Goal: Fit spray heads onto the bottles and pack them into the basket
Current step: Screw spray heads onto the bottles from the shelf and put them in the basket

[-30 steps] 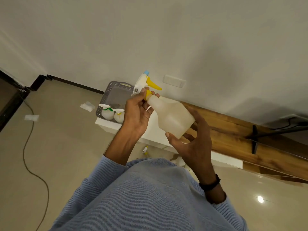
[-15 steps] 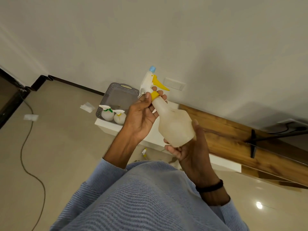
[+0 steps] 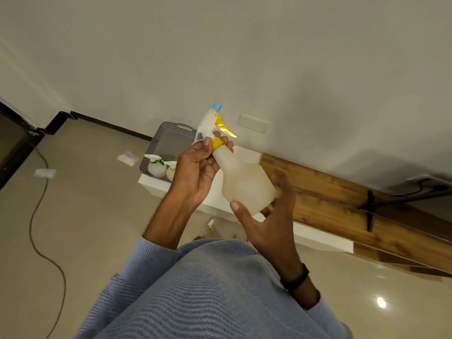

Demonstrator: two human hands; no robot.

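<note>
The grey basket (image 3: pixel 156 140) sits at 11 o'clock from the hands, with 2 capped bottles (image 3: pixel 156 167) in its near end. The bottle (image 3: pixel 244 177) is held in the air, its long axis running from the base at 5 o'clock to the spray head (image 3: pixel 208 121) at 11. The right hand (image 3: pixel 266 223) cradles the base, fingers spread and thumb touching. The left hand (image 3: pixel 195 167), nearer the basket, pinches the yellow collar (image 3: pixel 217 142), probably to tighten it.
</note>
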